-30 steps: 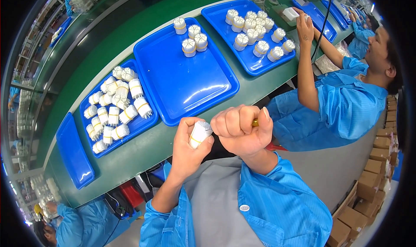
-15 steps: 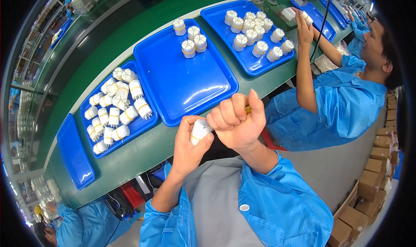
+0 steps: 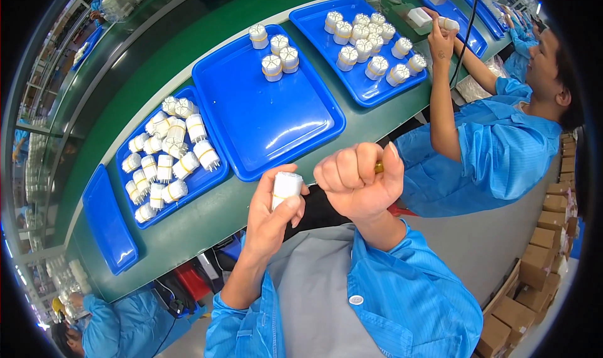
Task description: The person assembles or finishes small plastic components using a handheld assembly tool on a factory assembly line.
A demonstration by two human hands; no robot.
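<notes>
In front of my body, my left hand (image 3: 269, 216) grips a white cylindrical part (image 3: 287, 187) between thumb and fingers. A thin yellow band runs round that part. Just to the right, my right hand (image 3: 363, 185) is closed in a fist around a yellow-handled tool (image 3: 379, 167). Only the handle's end shows above the fist; the rest of the tool is hidden, so its kind is unclear. A gap separates the fist from the white part. Beyond my hands lies a large blue tray (image 3: 251, 125) with several similar white parts (image 3: 272, 67) upright at its far end.
A smaller blue tray (image 3: 217, 174) at left holds many banded white parts with pins, lying jumbled. Left of it lies another blue tray (image 3: 110, 223). A further tray (image 3: 314, 20) of upright parts stands at right, near a co-worker (image 3: 483, 150) in blue handling a white part.
My right fist has moved right, away from the white part. The part now stands more upright in my left hand. At right, the co-worker's hands have shifted slightly.
</notes>
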